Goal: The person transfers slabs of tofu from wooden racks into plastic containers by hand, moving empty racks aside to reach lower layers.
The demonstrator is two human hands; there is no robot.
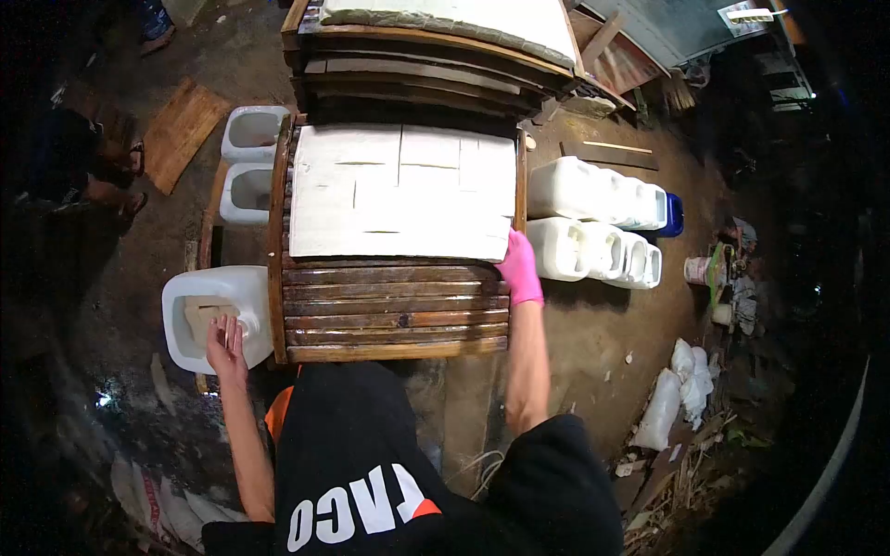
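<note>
A white slab (pixel 408 190) with cut lines across its top lies on a slatted wooden rack (pixel 394 322) in front of me. My right hand (pixel 521 271), in a pink glove, is at the slab's lower right corner, its fingers closed at the edge and partly hidden. My left hand (pixel 227 350) is bare, its fingers stretched out, over the near rim of a cut-open white plastic container (pixel 176 310). Pale flat pieces (pixel 204 315) show inside that container; I cannot make out what they are.
More stacked wooden trays (pixel 417 79) with a white slab on top stand behind the rack. Two cut-open jugs (pixel 250 167) are at the left. Rows of white containers (pixel 565 246) and a blue one (pixel 674 215) sit right. White sacks (pixel 660 410) lie lower right. A person's feet (pixel 130 199) show far left.
</note>
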